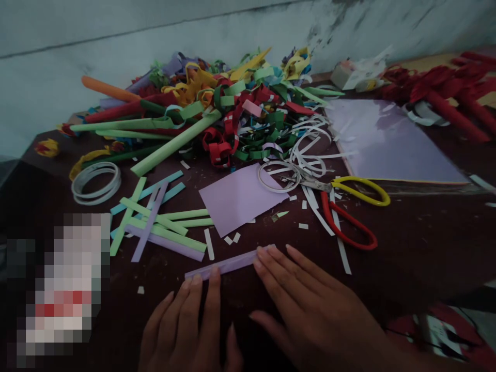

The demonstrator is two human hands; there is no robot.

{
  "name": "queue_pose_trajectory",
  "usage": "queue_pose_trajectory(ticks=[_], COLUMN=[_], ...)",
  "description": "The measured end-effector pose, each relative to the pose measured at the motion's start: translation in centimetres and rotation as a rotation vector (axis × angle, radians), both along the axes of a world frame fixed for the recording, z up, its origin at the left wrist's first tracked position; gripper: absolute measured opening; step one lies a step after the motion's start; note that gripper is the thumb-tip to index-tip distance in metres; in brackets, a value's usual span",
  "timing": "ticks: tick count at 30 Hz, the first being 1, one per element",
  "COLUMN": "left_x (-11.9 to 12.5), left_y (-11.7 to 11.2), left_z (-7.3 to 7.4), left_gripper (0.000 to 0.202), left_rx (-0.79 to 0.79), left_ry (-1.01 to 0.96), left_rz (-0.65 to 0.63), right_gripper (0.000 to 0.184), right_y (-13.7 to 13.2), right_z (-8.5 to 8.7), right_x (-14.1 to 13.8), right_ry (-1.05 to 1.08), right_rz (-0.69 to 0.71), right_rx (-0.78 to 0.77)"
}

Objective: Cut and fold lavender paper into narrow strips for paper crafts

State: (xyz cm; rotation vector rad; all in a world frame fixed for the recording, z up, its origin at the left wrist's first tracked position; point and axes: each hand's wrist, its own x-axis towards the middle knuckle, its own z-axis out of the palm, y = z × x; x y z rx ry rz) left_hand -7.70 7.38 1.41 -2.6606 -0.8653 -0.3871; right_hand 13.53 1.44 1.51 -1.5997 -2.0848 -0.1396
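Note:
A narrow lilac paper strip [228, 265] lies on the dark tabletop near the front edge. My left hand [189, 325] lies flat with fingers stretched out, its fingertips pressing the strip's left end. My right hand [310, 305] also lies flat with fingers together, fingertips on the strip's right end. Neither hand grips anything. Just beyond the strip rests a lilac paper square [240, 199].
Scissors [344, 204] with one yellow and one red handle lie right of the square. A heap of coloured paper strips and curls [232, 108] fills the back. Loose green and lilac strips [158, 225] lie at left, a large lilac sheet [387, 139] at right, tape rings [96, 183] far left.

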Motion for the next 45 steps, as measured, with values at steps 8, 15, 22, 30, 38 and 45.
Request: queue_pose_trajectory(ticks=[8,15,22,30,38,45], left_x=[3.2,5.4,2.5,1.8,2.0,2.0], left_y=[2.8,2.6,2.5,3.3,0.1,-1.2], left_z=[3.9,6.4,4.7,3.2,2.5,1.0], left_gripper=[0.042,0.039,0.045,0.029,0.021,0.012], left_rx=[0.129,0.044,-0.266,-0.160,-0.081,-0.243], left_ry=[0.208,0.082,-0.127,-0.138,-0.128,-0.361], left_rz=[-0.259,-0.438,-0.587,-0.493,-0.231,-0.004], right_gripper=[0.039,0.020,0.024,0.031,0.009,0.010], right_y=[0.9,-0.7,0.2,0.4,0.9,2.1], right_z=[-0.4,1.9,1.4,1.0,0.3,0.2], right_x=[2.5,5.6,6.7,4.7,5.6,6.2], right_ry=[-0.030,0.274,0.240,-0.038,0.229,0.257], right_rz=[0.091,0.267,0.443,0.296,0.322,0.320], right_rx=[0.143,0.238,0.161,0.353,-0.062,-0.151])
